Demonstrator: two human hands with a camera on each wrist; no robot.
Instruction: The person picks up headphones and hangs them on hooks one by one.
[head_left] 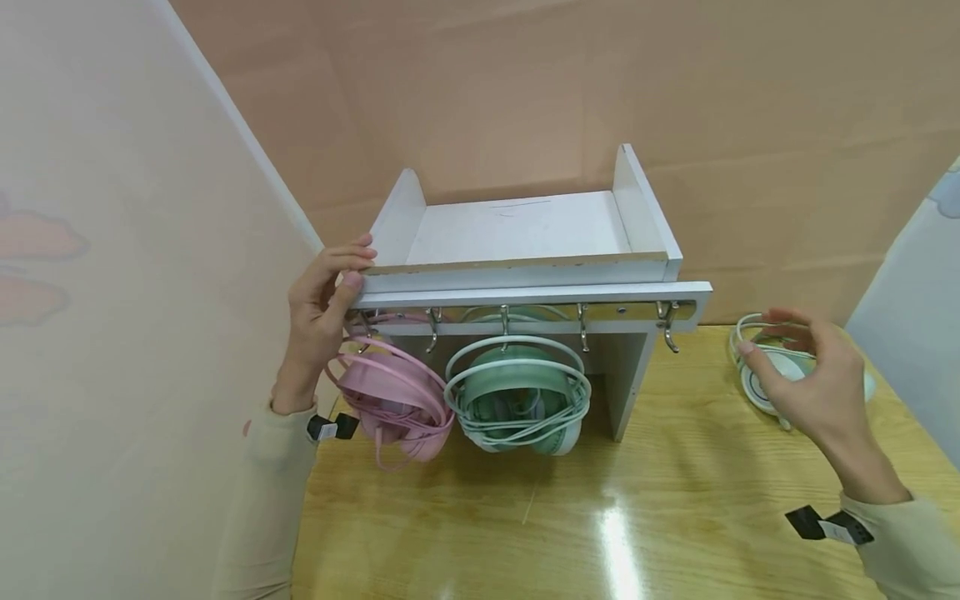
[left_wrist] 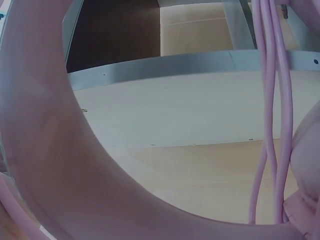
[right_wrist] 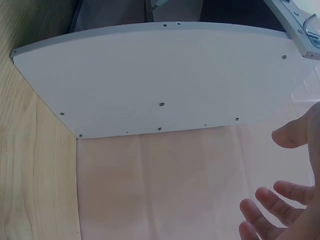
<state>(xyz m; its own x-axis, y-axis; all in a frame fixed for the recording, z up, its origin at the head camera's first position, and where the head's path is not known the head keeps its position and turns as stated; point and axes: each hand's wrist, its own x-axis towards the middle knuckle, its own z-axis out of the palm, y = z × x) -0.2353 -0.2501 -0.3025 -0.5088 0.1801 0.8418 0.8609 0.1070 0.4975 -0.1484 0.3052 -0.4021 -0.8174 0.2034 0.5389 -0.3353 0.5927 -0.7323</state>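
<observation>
My left hand (head_left: 318,304) grips the left end of a white wooden shelf (head_left: 517,273), thumb at the front and fingers over the corner. Pink headphones (head_left: 397,383) hang just below it from a hook at that end; their headband (left_wrist: 100,185) looms large in the left wrist view. Green headphones (head_left: 517,379), wrapped in their cable, hang from the middle hook. My right hand (head_left: 821,383) hovers off to the right with thumb and fingers spread, holding nothing in the right wrist view. Behind it, partly hidden, a white-and-green pair of headphones (head_left: 765,379) lies on the table.
Several metal hooks line the shelf's front rail; the rightmost hook (head_left: 669,325) carries nothing. The shelf's side panel (right_wrist: 160,75) stands on the wooden table (head_left: 465,533). Brown paper (head_left: 487,100) covers the back, and a pale wall (head_left: 150,208) rises at left.
</observation>
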